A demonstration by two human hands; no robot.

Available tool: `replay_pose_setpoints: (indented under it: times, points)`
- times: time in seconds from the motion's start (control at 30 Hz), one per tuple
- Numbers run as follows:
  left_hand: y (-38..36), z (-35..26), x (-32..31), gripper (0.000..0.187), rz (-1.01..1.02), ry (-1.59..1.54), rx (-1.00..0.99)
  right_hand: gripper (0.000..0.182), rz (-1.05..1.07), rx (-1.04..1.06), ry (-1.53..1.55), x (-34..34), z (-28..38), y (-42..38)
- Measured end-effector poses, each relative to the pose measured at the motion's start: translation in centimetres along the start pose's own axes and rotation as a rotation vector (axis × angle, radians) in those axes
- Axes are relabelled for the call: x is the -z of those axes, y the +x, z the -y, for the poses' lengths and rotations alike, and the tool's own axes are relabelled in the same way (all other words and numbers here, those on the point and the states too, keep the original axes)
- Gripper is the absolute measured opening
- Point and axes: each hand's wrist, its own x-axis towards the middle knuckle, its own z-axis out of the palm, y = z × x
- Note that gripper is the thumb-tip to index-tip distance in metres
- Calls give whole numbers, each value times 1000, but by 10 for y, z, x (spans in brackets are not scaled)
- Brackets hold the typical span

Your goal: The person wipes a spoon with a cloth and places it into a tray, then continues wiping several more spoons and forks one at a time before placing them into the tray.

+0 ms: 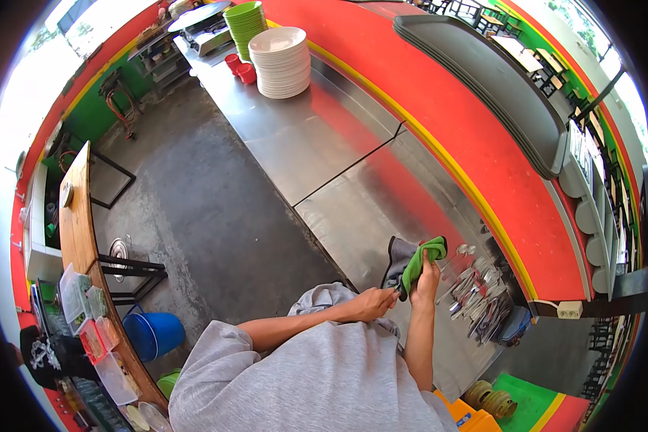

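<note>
- At the near end of the steel bench (317, 144), both hands work close together over a green cloth (425, 255).
- The right hand (426, 282) grips the cloth from below; its fingers are clenched around the lower part of the fold, and the cloth stands up above the hand.
- The left hand (373, 302) sits just beside the right, fingers closed on what appears to be the handle of a utensil wrapped in the cloth; the utensil itself is too hidden to identify.
- A grey cloth (398, 259) lies on the bench directly behind the green one, touching it or nearly so.
- A pile of loose cutlery (479, 295) lies on the bench to the right of the hands, near the raised red ledge (468, 122).
- Further along the bench stand a stack of white plates (281, 61), a stack of green bowls (243, 21) and red cups (241, 68), well apart from the hands.
- A blue bucket (155, 333) stands on the floor to the left.
- Risk, as a judgement: the wrapped item could slip through the cloth if the grip slackens, and drop to the bench or floor.
- Risk: a sharp edge inside the fold could cut through to the right palm, since the cloth hides it.
- Risk: a wide elbow movement could sweep the cutlery pile off the bench edge.
</note>
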Motion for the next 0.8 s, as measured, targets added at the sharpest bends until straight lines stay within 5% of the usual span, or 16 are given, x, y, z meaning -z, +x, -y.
replay_pose_setpoints:
  times: [0.13,0.63,0.8]
  points:
    - [-12,11,-4,34,-64,70,13,18,16,-134,69,-8,2,5]
    - [-24,29,-14,26,-313,60,63,14,139,1,-314,-21,-43,-39]
    - [-25,29,-13,22,-247,-72,63,14,113,-8,-269,-7,-47,-42]
